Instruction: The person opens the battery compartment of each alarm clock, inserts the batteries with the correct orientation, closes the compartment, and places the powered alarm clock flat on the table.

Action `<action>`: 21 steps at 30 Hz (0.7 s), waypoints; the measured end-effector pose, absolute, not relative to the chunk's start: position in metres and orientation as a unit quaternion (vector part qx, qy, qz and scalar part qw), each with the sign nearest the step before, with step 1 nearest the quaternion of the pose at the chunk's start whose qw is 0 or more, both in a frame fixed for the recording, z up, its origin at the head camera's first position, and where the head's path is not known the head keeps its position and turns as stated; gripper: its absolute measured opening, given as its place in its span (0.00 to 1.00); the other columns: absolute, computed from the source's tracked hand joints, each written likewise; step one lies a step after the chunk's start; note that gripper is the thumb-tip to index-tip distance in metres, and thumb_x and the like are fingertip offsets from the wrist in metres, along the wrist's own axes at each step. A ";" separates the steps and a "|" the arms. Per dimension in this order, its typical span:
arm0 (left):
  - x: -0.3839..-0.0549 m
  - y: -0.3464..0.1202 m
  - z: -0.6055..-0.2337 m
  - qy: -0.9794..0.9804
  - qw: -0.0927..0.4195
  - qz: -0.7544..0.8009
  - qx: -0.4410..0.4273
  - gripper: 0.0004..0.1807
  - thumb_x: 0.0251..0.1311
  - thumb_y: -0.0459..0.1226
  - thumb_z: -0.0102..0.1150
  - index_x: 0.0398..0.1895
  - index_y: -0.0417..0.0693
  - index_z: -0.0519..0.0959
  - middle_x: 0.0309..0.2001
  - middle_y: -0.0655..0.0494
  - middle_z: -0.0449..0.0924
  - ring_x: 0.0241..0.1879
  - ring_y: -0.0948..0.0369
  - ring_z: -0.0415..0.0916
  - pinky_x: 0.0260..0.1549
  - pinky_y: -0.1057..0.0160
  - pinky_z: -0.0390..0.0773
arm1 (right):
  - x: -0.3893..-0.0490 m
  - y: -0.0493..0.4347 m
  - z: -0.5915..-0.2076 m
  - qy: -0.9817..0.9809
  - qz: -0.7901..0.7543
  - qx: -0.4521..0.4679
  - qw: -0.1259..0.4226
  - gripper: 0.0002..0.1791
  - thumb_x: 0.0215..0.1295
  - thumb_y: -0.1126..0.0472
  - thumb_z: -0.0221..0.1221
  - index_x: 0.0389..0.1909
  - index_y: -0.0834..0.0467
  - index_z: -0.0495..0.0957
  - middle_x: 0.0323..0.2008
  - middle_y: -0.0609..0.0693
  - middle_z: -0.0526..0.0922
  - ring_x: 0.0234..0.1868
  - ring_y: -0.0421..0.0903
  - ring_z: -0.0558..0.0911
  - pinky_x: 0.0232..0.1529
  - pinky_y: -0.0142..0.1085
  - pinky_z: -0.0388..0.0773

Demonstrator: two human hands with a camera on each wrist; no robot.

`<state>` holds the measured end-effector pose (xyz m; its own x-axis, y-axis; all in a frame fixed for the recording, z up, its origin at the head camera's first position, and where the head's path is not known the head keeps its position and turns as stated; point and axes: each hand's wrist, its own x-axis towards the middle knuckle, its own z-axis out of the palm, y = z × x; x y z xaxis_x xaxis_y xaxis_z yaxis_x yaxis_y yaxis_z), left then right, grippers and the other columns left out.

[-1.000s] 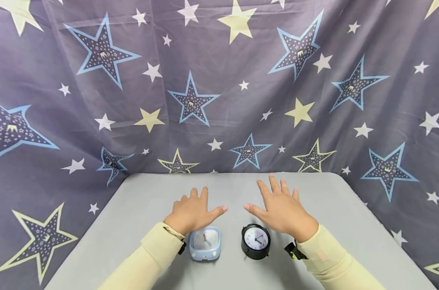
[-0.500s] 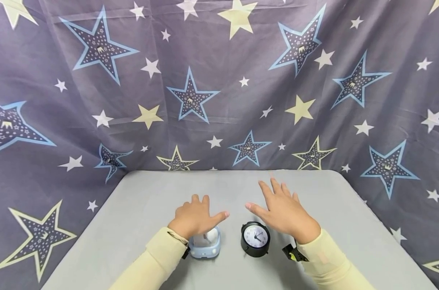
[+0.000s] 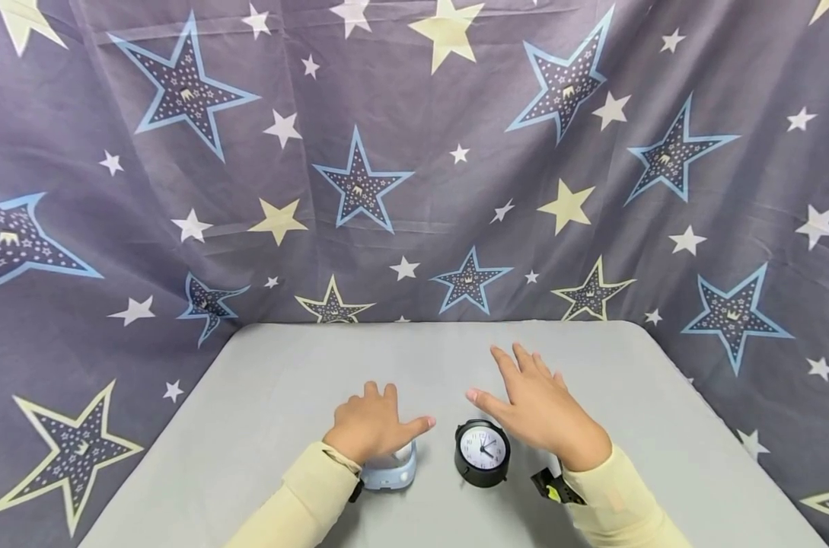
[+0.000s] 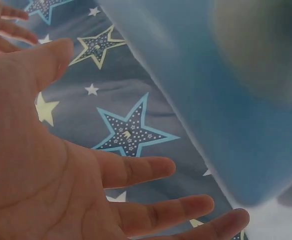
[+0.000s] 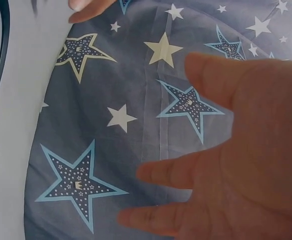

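In the head view a light blue clock [image 3: 390, 476] stands on the table, its upper part covered by my left hand [image 3: 373, 425]. That hand hovers over and behind it, fingers spread and thumb pointing right. Close up in the left wrist view, the blue clock [image 4: 255, 145] fills the right side, blurred. A round black alarm clock [image 3: 483, 452] with a white dial stands upright to the right. Just behind and right of it, my right hand [image 3: 540, 407] is held with fingers extended. The right wrist view shows the black clock's rim [image 5: 2, 55] at the left edge. Neither hand holds anything.
The grey table [image 3: 263, 396] has rounded far corners. A grey-purple curtain [image 3: 400, 91] printed with stars hangs behind it and along both sides. A dark strap [image 3: 556, 487] sits at the right wrist, by the sleeve cuff.
My left hand has moved towards me and slightly right, covering more of the blue clock. My right hand has come slightly nearer. Both clocks stay in place on the table.
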<state>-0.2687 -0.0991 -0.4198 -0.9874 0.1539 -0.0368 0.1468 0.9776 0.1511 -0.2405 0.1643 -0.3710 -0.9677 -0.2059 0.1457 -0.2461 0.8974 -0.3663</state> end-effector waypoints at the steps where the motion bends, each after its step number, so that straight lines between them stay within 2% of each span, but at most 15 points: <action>1: -0.268 -0.099 -0.421 0.994 0.026 0.074 0.075 0.60 0.52 0.80 0.48 0.70 0.40 0.72 0.59 0.35 0.75 0.45 0.38 0.81 0.38 0.39 0.80 | -0.240 0.165 -0.371 -0.973 0.195 0.116 0.051 0.58 0.62 0.16 0.42 0.81 0.52 0.57 0.80 0.67 0.52 0.79 0.74 0.52 0.68 0.78 0.48; 11: -0.267 -0.094 -0.432 0.994 0.032 0.071 0.073 0.57 0.52 0.79 0.50 0.66 0.41 0.75 0.54 0.37 0.76 0.44 0.39 0.81 0.37 0.40 0.79 | -0.239 0.168 -0.371 -0.972 0.195 0.116 0.058 0.55 0.65 0.18 0.44 0.81 0.53 0.59 0.79 0.68 0.55 0.78 0.74 0.54 0.67 0.78 0.50; 21: -0.267 -0.091 -0.438 0.994 0.044 0.071 0.069 0.56 0.51 0.79 0.52 0.64 0.40 0.77 0.53 0.37 0.76 0.46 0.39 0.80 0.38 0.39 0.80 | -0.238 0.170 -0.367 -0.974 0.186 0.113 0.061 0.56 0.65 0.16 0.35 0.80 0.52 0.59 0.79 0.67 0.56 0.77 0.74 0.56 0.67 0.79 0.48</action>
